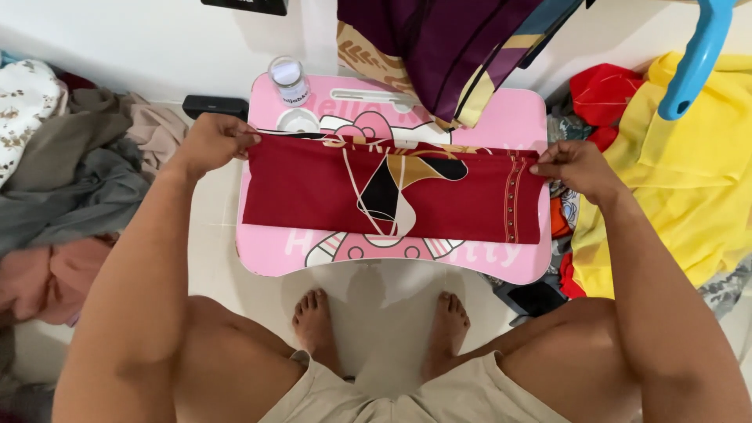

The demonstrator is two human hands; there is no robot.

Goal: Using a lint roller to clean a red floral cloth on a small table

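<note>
In the head view, a dark red folded cloth with a black, tan and white pattern (313, 192) lay flat across a pink rounded plastic tabletop with a cartoon print (517, 117). It looked light, soft and limp, likely to sag unless held at both ends, so its upper corners seemed the natural places to grip. The left hand (213, 142) pinched the cloth's upper left corner, fingers closed on the edge. The right hand (576, 166) pinched the upper right corner the same way. The cloth stretched between them, spanning nearly the tabletop's width. A small clear jar with a white lid (288, 80) stood at the tabletop's far left corner, apart from the cloth.
</note>
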